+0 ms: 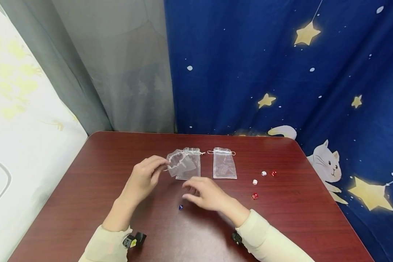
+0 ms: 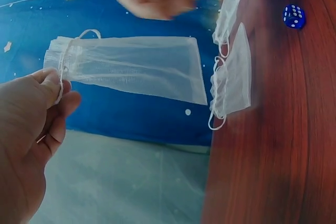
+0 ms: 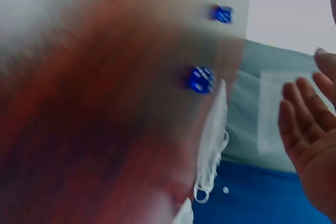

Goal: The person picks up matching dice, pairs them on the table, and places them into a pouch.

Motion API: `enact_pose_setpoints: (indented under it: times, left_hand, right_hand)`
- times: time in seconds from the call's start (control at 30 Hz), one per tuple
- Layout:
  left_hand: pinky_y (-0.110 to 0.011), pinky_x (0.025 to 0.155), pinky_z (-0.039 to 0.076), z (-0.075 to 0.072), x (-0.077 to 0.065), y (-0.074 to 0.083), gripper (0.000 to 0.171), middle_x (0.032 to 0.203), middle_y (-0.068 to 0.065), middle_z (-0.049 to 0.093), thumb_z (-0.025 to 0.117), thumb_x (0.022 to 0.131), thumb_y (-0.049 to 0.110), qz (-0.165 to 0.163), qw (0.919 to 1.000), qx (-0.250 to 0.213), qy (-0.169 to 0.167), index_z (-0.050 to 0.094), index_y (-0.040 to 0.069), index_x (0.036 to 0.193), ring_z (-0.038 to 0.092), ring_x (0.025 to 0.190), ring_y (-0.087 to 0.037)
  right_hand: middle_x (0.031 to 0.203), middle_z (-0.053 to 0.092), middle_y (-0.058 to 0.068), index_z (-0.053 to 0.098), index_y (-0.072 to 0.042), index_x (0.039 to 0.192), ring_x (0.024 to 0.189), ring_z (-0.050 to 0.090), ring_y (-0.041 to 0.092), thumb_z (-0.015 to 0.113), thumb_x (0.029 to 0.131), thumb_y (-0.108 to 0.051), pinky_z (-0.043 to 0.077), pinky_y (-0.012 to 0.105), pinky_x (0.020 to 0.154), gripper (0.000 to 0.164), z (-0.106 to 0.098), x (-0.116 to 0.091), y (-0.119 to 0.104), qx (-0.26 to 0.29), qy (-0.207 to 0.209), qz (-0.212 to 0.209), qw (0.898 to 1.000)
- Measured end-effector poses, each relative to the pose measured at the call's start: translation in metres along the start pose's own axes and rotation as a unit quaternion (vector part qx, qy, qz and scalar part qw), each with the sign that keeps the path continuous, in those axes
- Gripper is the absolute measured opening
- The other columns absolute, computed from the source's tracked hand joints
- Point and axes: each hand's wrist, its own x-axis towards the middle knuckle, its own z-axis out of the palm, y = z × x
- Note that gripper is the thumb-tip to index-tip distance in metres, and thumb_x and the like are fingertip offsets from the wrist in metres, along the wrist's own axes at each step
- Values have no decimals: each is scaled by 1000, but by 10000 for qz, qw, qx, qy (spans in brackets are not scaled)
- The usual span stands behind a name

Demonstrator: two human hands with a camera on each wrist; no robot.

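The left hand (image 1: 147, 174) pinches a sheer drawstring bag (image 2: 136, 64) by its gathered neck, while the right hand (image 1: 204, 193), fingers loosely bent and apart, shows nothing in its grip. The bag looks light, soft and limp, perhaps a little slippery, so the bunched neck seems the surest hold. It extends rightward from the left fingertips, overlapping a second bag (image 1: 189, 175) on the bench (image 1: 95, 174); a blue die (image 1: 181, 207) lies near the right thumb, a third bag (image 1: 225, 165) beyond
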Motion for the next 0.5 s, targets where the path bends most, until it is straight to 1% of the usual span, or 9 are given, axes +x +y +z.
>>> enact_pose_setpoints:
  times: [0.03, 0.1, 0.2, 0.33, 0.5]
  left_hand:
    - [-26, 79, 53, 0, 0, 0, 22, 96, -3, 72, 72, 84, -13, -24, 10000, -54, 16, 74, 3, 100, 68, 86, -19]
    - [-23, 81, 53, 0, -1, -1, 24, 96, -4, 72, 72, 83, -15, -58, 9998, -165, 45, 73, 2, 100, 68, 86, -19]
    - [-18, 82, 53, 0, -1, -2, 26, 96, -4, 72, 73, 81, -17, -127, 9995, -299, 65, 74, 1, 100, 69, 86, -18]
    - [-14, 77, 53, 0, -2, -3, 26, 95, -1, 73, 73, 81, -17, -232, 9987, -439, 135, 74, 2, 99, 69, 82, -13]
    - [-14, 69, 53, -3, -2, -2, 26, 94, 2, 73, 74, 82, -16, -377, 9975, -555, 206, 75, 4, 98, 66, 78, -10]
  right_hand:
    - [95, 69, 1, 70, -8, 111, 77, 65, 10, 77, 92, -23, 53, 18, 71, 25, 3, -1, -1, -212, -259, -22, 9994]
    - [97, 68, -2, 70, -10, 113, 78, 62, 6, 77, 92, -28, 50, 17, 73, 29, 9, -2, -3, -654, -684, -65, 9955]
    - [97, 66, -5, 71, -14, 114, 80, 57, 3, 76, 92, -33, 50, 20, 74, 29, 16, -3, -5, -1107, -1131, -44, 9874]
    - [95, 64, -8, 72, -17, 110, 81, 57, 1, 77, 90, -35, 51, 22, 74, 27, 22, -2, -8, -1392, -1505, 33, 9788]
    - [93, 62, -9, 71, -19, 105, 81, 59, 3, 78, 89, -37, 52, 24, 74, 24, 28, -1, -11, -1673, -1856, 67, 9683]
